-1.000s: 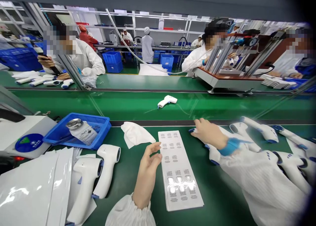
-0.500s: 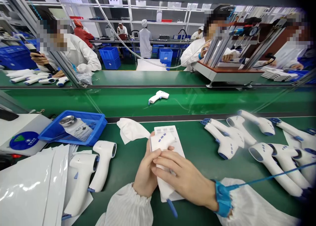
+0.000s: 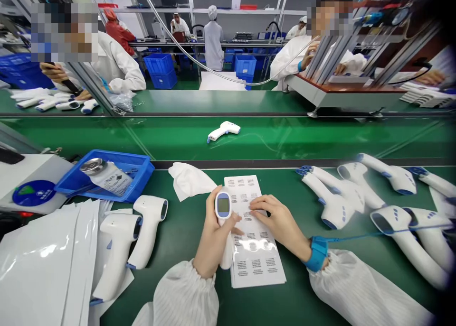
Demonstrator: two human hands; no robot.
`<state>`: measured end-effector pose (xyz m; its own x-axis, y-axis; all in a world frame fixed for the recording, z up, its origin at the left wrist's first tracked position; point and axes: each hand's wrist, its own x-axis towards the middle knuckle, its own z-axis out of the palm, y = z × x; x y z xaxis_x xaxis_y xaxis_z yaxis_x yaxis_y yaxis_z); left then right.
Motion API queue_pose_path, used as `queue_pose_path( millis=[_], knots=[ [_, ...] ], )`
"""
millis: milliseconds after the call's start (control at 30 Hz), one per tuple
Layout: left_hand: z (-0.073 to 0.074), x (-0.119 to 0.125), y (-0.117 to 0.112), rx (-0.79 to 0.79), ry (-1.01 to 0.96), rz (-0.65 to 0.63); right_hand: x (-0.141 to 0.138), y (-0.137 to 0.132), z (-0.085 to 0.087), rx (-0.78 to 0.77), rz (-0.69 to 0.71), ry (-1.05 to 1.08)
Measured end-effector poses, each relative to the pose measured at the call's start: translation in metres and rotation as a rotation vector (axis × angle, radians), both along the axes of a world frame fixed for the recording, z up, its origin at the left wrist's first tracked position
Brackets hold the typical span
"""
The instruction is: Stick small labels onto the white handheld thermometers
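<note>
My left hand (image 3: 213, 236) is closed around the handle of a white infrared thermometer (image 3: 223, 206), whose small screen faces up toward me. My right hand (image 3: 276, 220) lies flat with its fingers on a sheet of printed labels (image 3: 254, 264), close to the thermometer and holding nothing. A blue wrist strap (image 3: 317, 253) circles that wrist, with a thin cord running right. Several white thermometers (image 3: 335, 202) lie to the right of my right hand, and two more (image 3: 116, 252) lie left of my left hand.
A blue tray (image 3: 105, 176) holding a labelled canister sits at left, beside a white cloth (image 3: 188, 180). White film bags (image 3: 46, 264) cover the front left. Beyond a green belt (image 3: 285, 138) carrying one thermometer, co-workers sit at benches.
The thermometer has turned so its screen faces up, and only my left hand holds it now. My right hand has let go and moved onto the label sheet.
</note>
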<state>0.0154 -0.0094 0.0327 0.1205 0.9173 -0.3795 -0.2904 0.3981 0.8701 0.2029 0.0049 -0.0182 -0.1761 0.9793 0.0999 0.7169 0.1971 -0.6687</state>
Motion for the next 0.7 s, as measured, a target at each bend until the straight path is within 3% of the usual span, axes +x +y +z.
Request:
queue_pose_path(
  millis=[200, 700],
  knots=[
    [-0.017, 0.009, 0.001, 0.069, 0.032, -0.07, -0.002, 0.003, -0.005, -0.028, 0.016, 0.097],
    [-0.024, 0.006, 0.003, 0.134, 0.092, -0.119, -0.004, 0.008, -0.002, -0.076, -0.05, 0.093]
  ],
)
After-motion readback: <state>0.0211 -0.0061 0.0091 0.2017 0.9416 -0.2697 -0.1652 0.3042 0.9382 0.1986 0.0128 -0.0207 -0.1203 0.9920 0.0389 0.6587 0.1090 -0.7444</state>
